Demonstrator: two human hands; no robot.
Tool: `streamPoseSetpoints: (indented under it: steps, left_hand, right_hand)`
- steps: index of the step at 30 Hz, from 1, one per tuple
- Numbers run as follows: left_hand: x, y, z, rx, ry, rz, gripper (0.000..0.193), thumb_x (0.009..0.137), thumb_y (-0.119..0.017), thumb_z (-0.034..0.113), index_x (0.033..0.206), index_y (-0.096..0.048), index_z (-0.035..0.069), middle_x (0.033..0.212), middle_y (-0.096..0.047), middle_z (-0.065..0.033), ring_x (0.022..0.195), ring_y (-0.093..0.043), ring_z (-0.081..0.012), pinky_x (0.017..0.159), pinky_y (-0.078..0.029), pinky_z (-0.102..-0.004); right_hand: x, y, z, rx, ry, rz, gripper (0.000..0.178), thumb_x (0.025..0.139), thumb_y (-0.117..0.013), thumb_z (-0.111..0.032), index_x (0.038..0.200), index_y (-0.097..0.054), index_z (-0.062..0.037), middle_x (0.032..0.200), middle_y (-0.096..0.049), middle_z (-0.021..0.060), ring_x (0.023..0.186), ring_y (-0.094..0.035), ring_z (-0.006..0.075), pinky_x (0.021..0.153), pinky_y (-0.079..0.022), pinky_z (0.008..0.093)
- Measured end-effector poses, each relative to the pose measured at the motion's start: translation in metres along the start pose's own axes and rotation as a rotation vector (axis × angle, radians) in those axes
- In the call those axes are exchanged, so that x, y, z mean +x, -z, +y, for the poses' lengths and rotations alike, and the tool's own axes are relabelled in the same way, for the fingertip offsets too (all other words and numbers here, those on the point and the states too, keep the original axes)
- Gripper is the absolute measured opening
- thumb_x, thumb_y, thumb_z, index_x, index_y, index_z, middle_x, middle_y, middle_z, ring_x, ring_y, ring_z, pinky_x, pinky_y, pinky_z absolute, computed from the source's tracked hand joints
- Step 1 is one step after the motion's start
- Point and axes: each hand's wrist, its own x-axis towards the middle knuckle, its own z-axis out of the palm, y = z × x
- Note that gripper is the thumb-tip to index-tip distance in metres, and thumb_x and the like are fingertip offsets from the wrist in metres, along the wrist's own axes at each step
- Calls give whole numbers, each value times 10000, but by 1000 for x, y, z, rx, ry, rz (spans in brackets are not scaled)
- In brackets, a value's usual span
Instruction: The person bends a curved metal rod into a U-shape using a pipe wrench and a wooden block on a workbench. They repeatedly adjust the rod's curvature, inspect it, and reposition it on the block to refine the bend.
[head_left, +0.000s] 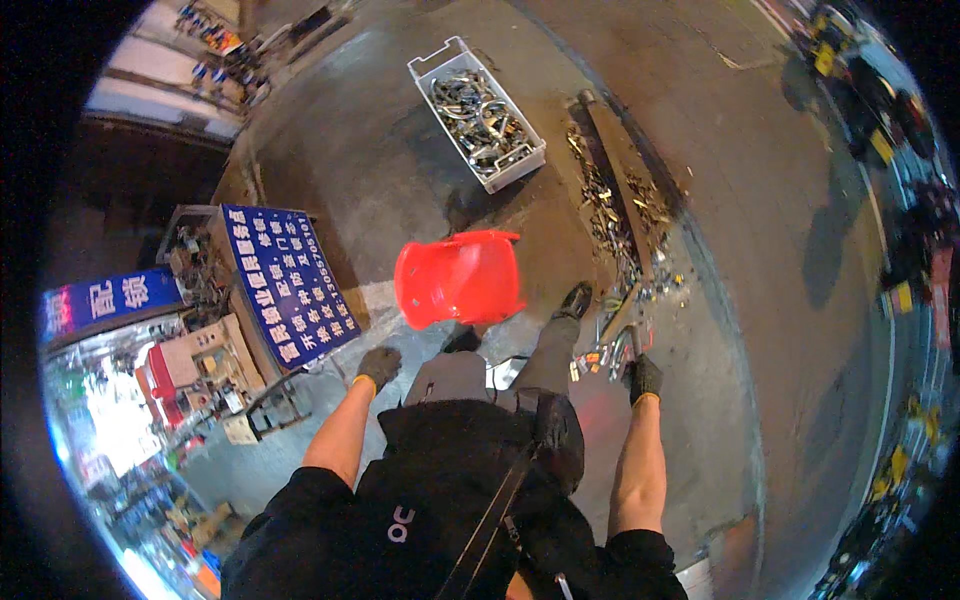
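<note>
My left hand [379, 369], in a dark glove with a yellow cuff, hangs beside my left thigh, to the lower left of a red plastic stool or chair [460, 275]. It is too dark and small to make out its fingers. My right hand [646, 380], gloved the same way, is low by the ground, its fingers curled round something I cannot make out. Just beyond it lie scattered small orange, silver and dark pieces [600, 360]. Farther off, a heap of small brass-coloured and silver metal pieces [602, 212] lies along a long brown strip [618, 180].
Ahead stands a white plastic crate [518, 172] full of metal parts. A blue sign with white lettering [285, 280] fronts a cluttered workbench on the left. A small machine with a red part [165, 375] stands nearby. Parked vehicles [880, 110] line the far right.
</note>
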Motion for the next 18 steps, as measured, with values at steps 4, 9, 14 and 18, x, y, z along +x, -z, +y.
streamPoseSetpoints:
  steps: [4,9,14,18]
  left_hand:
    - [-18,-56,15,-234,203,-128,259,1003,-602,242,1103,-689,19,931,-731,-104,678,-657,-187,551,-500,-331]
    - [-32,-111,144,162,4,-7,393,1013,-608,340,1211,-685,9,999,-743,-106,821,-702,-221,765,-569,-365]
    - [5,-127,272,132,-114,-19,456,987,-594,373,1241,-686,6,1050,-747,-134,950,-709,-234,895,-545,-377]
    - [66,-122,329,116,-326,89,459,993,-604,394,1237,-690,15,1048,-753,-128,953,-712,-221,894,-547,-377]
  right_hand:
    - [106,57,-1,-553,90,-132,215,846,-700,-296,963,-661,-120,821,-692,214,789,-692,419,696,-539,522]
    - [217,109,-24,-261,206,8,189,957,-648,-255,1010,-654,-74,699,-598,79,575,-575,250,523,-473,407]
    - [285,129,-21,401,-194,203,388,997,-624,-188,1338,-632,-3,695,-586,30,501,-506,132,457,-419,324]
    - [332,139,-17,169,-21,276,391,996,-623,-187,1335,-659,4,730,-633,41,544,-534,125,494,-426,305]
